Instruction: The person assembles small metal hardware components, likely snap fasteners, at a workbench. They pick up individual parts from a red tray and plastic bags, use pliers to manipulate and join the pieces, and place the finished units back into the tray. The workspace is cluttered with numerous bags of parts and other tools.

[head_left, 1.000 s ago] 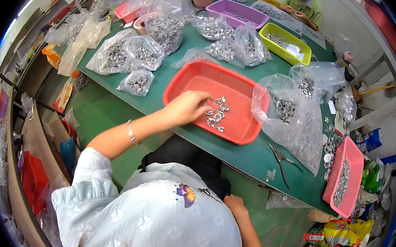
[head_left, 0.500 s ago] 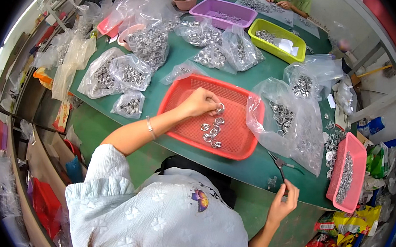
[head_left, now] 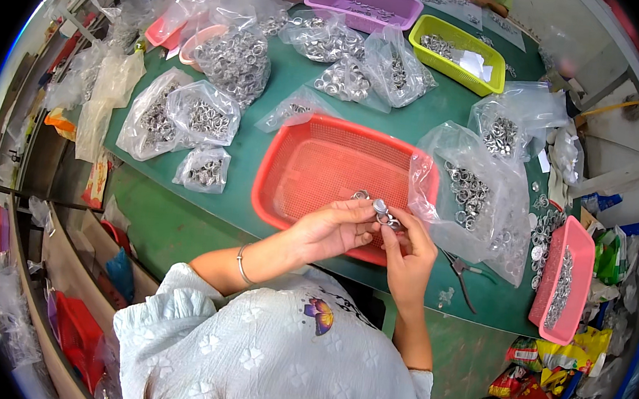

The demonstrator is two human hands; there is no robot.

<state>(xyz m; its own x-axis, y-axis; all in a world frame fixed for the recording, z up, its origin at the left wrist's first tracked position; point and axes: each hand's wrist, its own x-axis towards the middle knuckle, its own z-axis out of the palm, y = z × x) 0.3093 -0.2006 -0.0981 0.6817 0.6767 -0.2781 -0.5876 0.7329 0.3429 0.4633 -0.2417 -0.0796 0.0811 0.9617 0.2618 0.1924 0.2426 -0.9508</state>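
As seen from the head, holding silvery metal rings (head_left: pixel 385 212) between the narrowed fingertips of the left hand (head_left: pixel 334 233) and the right hand (head_left: pixel 410 254), just above the near side of the red mesh basket (head_left: pixel 323 162). Probably partway along, with these in hand and at least one other ring (head_left: pixel 361 195) left in the basket, beyond the fingers. Cannot count any hidden beneath the hands, nor tell from the clear bags of rings (head_left: pixel 234 59) what to call finished.

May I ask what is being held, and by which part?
At least one shiny metal ring, held between the left hand and right hand; which part is unclear.
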